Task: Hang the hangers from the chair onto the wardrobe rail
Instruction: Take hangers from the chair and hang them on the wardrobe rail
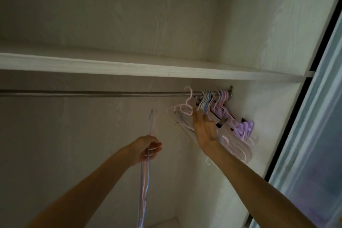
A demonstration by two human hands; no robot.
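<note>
Head view: hangers [212, 101] crowd rail's [92, 94] right end.

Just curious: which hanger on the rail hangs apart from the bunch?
The pink hanger, hooked alone left of the packed cluster on the rail.

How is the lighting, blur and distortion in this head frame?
Head view: dim and soft; wide-angle bends the rail and shelf; hangers held in the left hand are motion-blurred; the right hand shades the hung hangers.
</note>
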